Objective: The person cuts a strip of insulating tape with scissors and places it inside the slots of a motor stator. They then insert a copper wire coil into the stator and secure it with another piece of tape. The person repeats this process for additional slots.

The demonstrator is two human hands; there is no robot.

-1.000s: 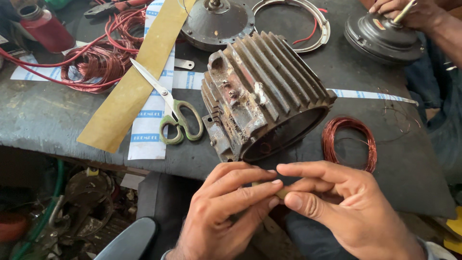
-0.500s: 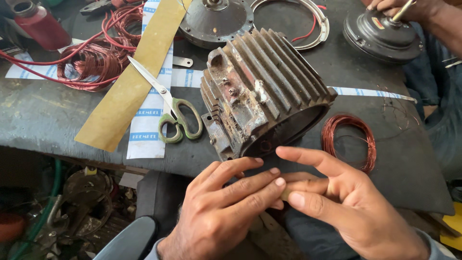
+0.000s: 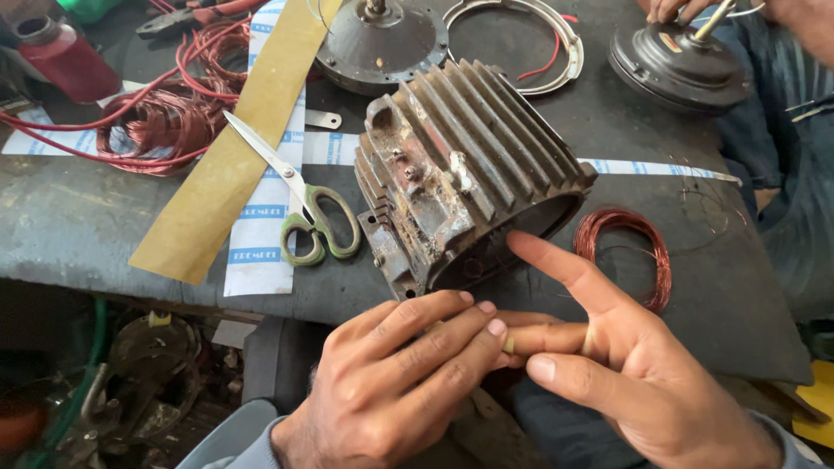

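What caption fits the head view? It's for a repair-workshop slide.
Both hands, left hand and right hand, pinch a small yellowish strip before a finned motor housing, scissors alongside.

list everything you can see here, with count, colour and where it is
finned motor housing: 1, rusty grey, bench centre
scissors: 1, steel blades, green handles, left of housing
tan strip: 1, yellow-brown, slanting across bench, left
white tape strip: 1, white with blue print, under the scissors
copper wire coil: 1, reddish, right of housing
copper windings with red leads: 1 bundle, far left
motor end covers: 2, dark grey, back edge
metal ring: 1, silver, back centre
bottle: 1, red, top left
another person's hand: 1, top right
left hand: pinching a small tan piece
right hand: same piece, forefinger extended
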